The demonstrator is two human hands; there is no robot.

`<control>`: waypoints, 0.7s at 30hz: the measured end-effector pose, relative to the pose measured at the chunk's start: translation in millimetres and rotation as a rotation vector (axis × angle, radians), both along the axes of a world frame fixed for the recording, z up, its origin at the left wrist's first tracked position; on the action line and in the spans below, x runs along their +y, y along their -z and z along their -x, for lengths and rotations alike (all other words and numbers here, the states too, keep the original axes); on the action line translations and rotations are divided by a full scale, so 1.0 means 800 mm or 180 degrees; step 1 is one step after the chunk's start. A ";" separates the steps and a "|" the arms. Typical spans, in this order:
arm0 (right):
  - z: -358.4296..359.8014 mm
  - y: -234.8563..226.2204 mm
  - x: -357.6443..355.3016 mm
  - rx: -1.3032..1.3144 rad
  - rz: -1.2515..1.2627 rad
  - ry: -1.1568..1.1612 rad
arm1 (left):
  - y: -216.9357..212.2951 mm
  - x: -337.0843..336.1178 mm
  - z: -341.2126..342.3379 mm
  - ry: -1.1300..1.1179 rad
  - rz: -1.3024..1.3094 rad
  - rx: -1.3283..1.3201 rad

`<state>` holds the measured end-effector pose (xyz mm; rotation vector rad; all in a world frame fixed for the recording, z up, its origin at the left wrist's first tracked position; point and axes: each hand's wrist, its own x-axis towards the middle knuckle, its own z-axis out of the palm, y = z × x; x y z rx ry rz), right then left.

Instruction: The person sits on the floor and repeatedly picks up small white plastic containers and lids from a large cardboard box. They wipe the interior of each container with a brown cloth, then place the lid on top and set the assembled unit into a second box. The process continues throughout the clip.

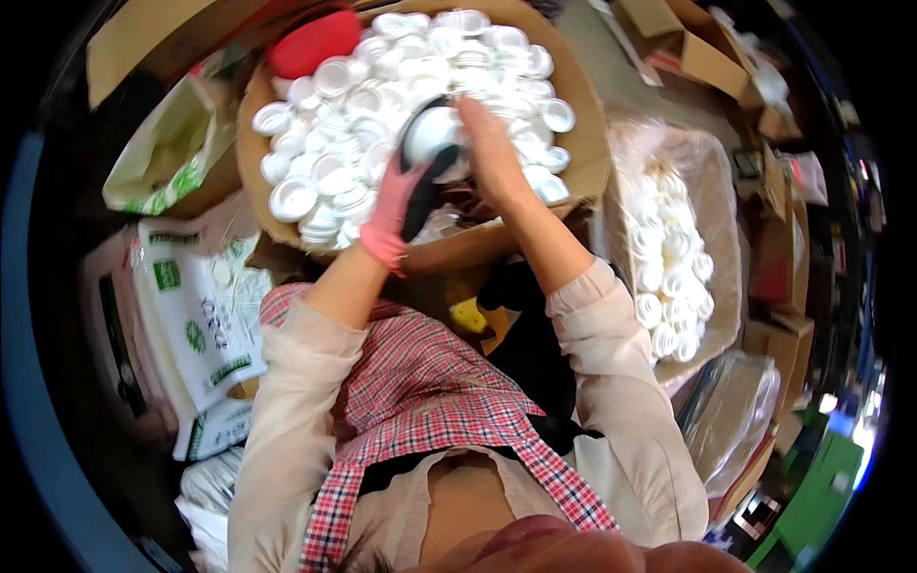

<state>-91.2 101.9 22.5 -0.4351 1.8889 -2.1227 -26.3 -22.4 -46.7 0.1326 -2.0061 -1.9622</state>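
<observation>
In front of me, my left hand [409, 191], in a pink and black glove, is closed around a white round plastic cap [436, 132]. My bare right hand [487, 148] presses against the right side of that cap, fingers together and slightly blurred. Whether more than one cap is between the hands, I cannot tell. Below and around them, many loose white caps [332, 174] fill a large cardboard box [594, 124], some nested in short stacks. The box's near rim lies under my wrists.
A red object [313, 44] lies at the box's far left edge. To the right stands a plastic-lined box [724, 205] with stacked white caps [673, 277]. Left are an open white-green bag [162, 153] and printed white sacks [205, 315]. Cardboard boxes [702, 48] stand at the far right.
</observation>
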 end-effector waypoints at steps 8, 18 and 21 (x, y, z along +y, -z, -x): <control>0.011 -0.014 0.191 0.0091 -0.0725 0.1025 | -0.055 -0.032 -0.006 0.1304 -0.1308 -0.0060; -0.038 0.095 0.569 0.0108 -0.5374 0.1850 | -0.060 -0.074 -0.003 0.0450 -0.1423 -0.0131; -0.044 0.065 0.495 0.1275 -0.5589 0.2405 | -0.057 -0.105 -0.004 0.0096 -0.1243 0.0131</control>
